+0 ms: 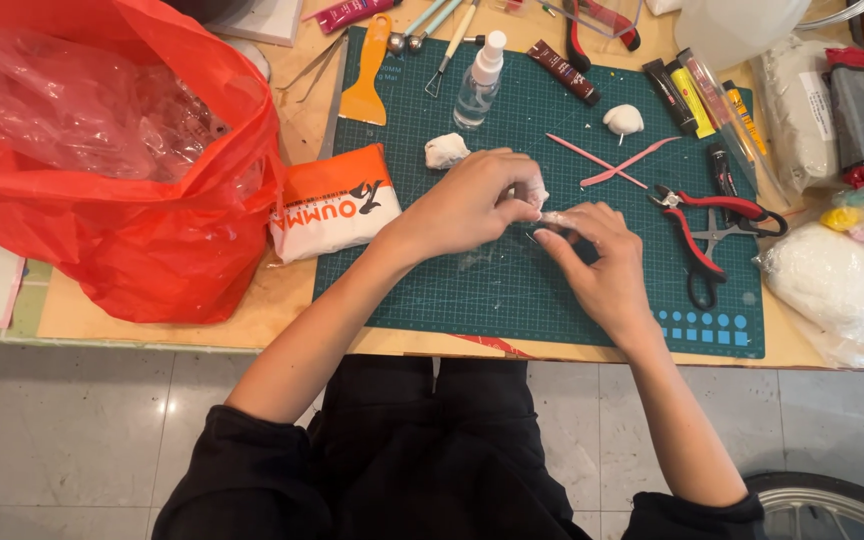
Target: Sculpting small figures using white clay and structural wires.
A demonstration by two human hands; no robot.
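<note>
Both my hands meet over the middle of a green cutting mat (512, 290). My left hand (472, 205) pinches a small lump of white clay (536, 190) wrapped in clear film. My right hand (602, 265) grips the other end of that same film-wrapped piece at its fingertips. Another white clay lump (446, 150) lies just beyond my left hand. A rounded white clay piece (624, 119) sits farther back on the mat. Two thin pink sticks (612, 163) lie crossed near it.
A big red plastic bag (112, 160) fills the table's left side, next to an orange-and-white packet (337, 205). Red-handled pliers (712, 225), a spray bottle (479, 80), an orange scraper (367, 75), tubes and bagged white clay (832, 285) ring the mat.
</note>
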